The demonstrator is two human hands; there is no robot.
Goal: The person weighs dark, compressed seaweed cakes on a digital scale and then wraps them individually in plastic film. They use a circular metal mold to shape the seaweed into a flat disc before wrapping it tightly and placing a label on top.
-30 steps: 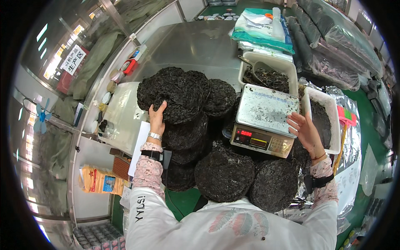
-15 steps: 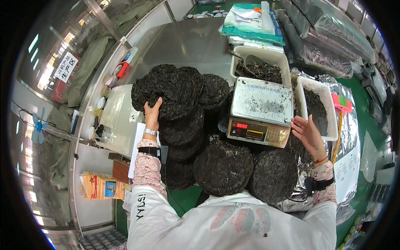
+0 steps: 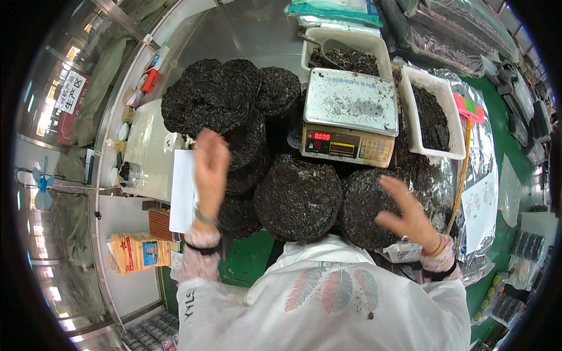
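Observation:
Dark round cakes of pressed dried leafy stuff, perhaps seaweed, stand in stacks (image 3: 211, 88) at the left and centre. My left hand (image 3: 212, 167) is raised beside the left stack; motion smears its fingers and nothing shows in them. Above the front right cake (image 3: 363, 210) hovers my right hand (image 3: 407, 213), fingers apart and holding nothing. Behind the front middle cake (image 3: 298, 199) is a digital scale (image 3: 351, 102), its lit display facing me. Only dark crumbs lie on its pale metal plate.
White bins of loose dark flakes stand behind (image 3: 377, 50) and right of the scale (image 3: 456, 143); a scoop (image 3: 331, 52) rests in the rear one. White paper (image 3: 182, 193) lies by my left wrist. A pink-headed stick (image 3: 468, 111) leans at the right.
My left hand has come off the top cake of the left stack and drawn back toward me. My right hand has moved from the scale's right edge to above the front right cake.

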